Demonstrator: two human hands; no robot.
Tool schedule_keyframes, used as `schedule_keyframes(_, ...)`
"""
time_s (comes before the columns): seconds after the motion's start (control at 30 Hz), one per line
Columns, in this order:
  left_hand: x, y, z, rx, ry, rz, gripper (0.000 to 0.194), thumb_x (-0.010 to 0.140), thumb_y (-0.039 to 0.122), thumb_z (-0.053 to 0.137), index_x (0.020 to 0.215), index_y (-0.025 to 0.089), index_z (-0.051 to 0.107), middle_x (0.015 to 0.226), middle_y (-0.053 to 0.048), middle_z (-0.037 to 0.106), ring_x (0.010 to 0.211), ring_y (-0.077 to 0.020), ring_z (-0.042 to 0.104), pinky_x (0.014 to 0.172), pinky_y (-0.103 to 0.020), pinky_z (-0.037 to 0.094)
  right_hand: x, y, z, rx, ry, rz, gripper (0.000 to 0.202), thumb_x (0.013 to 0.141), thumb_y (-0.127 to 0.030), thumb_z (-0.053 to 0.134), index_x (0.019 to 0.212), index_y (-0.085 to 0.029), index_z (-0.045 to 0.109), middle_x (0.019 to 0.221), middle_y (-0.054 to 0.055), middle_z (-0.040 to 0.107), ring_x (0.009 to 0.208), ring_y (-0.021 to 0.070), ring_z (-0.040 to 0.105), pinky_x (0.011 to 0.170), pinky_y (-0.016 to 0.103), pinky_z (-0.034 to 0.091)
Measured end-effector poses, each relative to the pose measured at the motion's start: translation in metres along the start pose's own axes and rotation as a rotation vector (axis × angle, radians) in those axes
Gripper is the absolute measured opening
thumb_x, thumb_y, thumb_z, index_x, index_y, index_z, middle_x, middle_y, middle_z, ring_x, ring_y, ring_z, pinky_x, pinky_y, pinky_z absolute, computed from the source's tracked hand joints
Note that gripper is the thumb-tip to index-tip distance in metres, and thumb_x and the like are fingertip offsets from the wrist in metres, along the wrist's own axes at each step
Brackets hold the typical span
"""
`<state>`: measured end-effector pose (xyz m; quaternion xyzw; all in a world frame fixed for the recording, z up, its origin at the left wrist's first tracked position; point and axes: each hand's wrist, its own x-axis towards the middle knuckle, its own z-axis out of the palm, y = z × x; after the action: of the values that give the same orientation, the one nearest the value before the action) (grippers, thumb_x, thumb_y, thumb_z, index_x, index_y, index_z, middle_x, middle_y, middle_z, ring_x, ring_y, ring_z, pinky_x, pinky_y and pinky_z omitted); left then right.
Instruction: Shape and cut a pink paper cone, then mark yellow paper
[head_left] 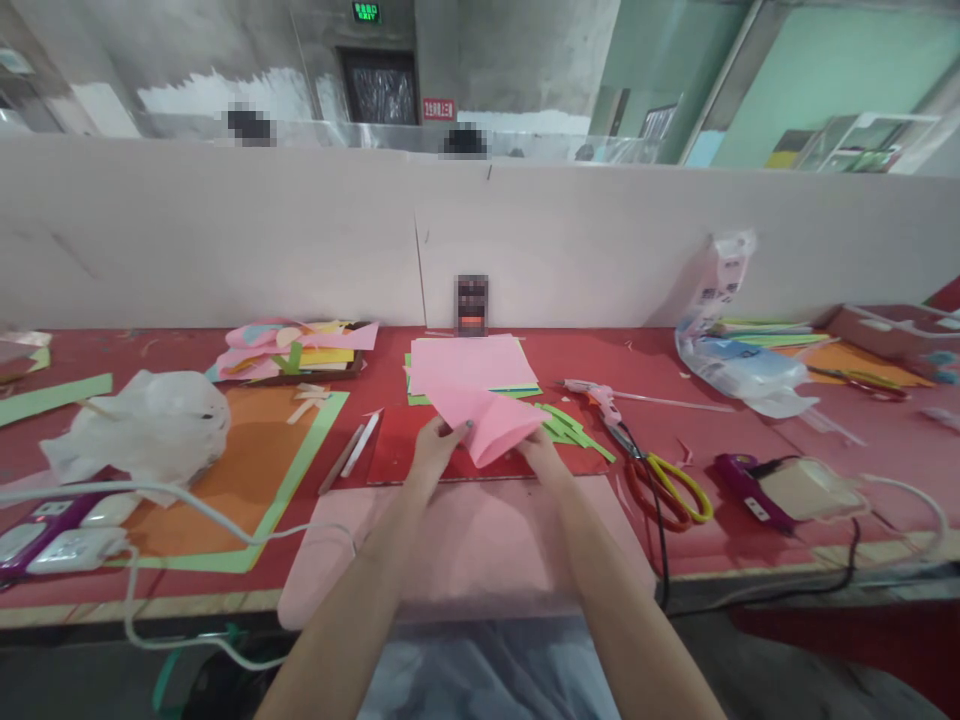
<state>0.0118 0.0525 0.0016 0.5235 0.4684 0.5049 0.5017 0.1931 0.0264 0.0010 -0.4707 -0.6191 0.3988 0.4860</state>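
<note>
Green exit sign (367,12) above dark door (382,95) — red sign (439,109) beside — pale partition (225,235) below

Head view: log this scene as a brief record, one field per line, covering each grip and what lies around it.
Left grip: on the left side of a curled pink paper-like sheet, thumb over it
Right grip: on the sheet's right side, fingers partly hidden
Below: flat red rectangular board
Beyond: flat stack of pink and green sheets
Right: thin green strips, pink glue gun, scissors with yellow and red handles
Left: crumpled white plastic bag, orange rectangular sheet
</note>
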Motion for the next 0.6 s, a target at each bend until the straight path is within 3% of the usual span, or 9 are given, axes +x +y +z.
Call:
schedule_keyframes(0.1, 0.002, 0.002, -0.002, 0.008, 0.187, 0.044, 0.038, 0.066, 0.035, 0.064, 0.096, 0.012, 0.059, 0.093, -0.009, 0.066, 0.079, -0.0193, 0.062, 0.063, -0.028, 0.049, -0.006, -0.008, 0.009, -0.045, -0.159, -0.032, 0.033, 0.068, -0.034, 0.062, 0.096, -0.017, 0.063, 0.093, 0.006, 0.067, 0.087, 0.0224, 0.059, 0.083, 0.038, 0.044)
schedule_keyframes(0.2, -0.001, 0.002, 0.000, 0.102, 0.247, 0.088, 0.037, 0.063, 0.030, 0.067, 0.094, 0.011, 0.060, 0.093, -0.010, 0.067, 0.084, -0.0202, 0.062, 0.069, -0.028, 0.048, -0.012, -0.019, 0.012, -0.081, -0.230, -0.021, 0.041, 0.070, -0.036, 0.062, 0.106, -0.017, 0.059, 0.099, 0.006, 0.065, 0.090, 0.0220, 0.059, 0.083, 0.037, 0.044)
schedule_keyframes(0.37, -0.005, -0.006, 0.009, 0.155, 0.083, 0.119, 0.031, 0.063, 0.027, 0.065, 0.088, 0.010, 0.063, 0.090, -0.012, 0.068, 0.087, -0.0226, 0.062, 0.074, -0.030, 0.048, -0.011, -0.014, 0.013, -0.091, -0.097, 0.005, 0.038, 0.076, -0.041, 0.053, 0.099, -0.012, 0.062, 0.089, 0.007, 0.066, 0.084, 0.0225, 0.059, 0.077, 0.035, 0.045)
schedule_keyframes(0.5, -0.005, -0.007, 0.010, 0.111, 0.116, 0.106, 0.030, 0.064, 0.027, 0.065, 0.090, 0.012, 0.064, 0.097, -0.011, 0.067, 0.096, -0.0220, 0.059, 0.081, -0.029, 0.046, -0.003, 0.003, 0.012, -0.138, 0.022, -0.022, 0.033, 0.077, -0.040, 0.051, 0.089, -0.012, 0.063, 0.077, 0.004, 0.064, 0.076, 0.0199, 0.057, 0.073, 0.032, 0.045)
schedule_keyframes(0.6, -0.003, -0.006, 0.008, 0.088, 0.094, 0.028, 0.031, 0.069, 0.035, 0.061, 0.088, 0.011, 0.064, 0.087, -0.010, 0.069, 0.082, -0.0231, 0.064, 0.069, -0.030, 0.050, 0.000, 0.004, 0.010, -0.119, 0.051, -0.073, 0.029, 0.077, -0.038, 0.051, 0.089, -0.014, 0.062, 0.080, 0.004, 0.063, 0.079, 0.0201, 0.055, 0.075, 0.032, 0.044)
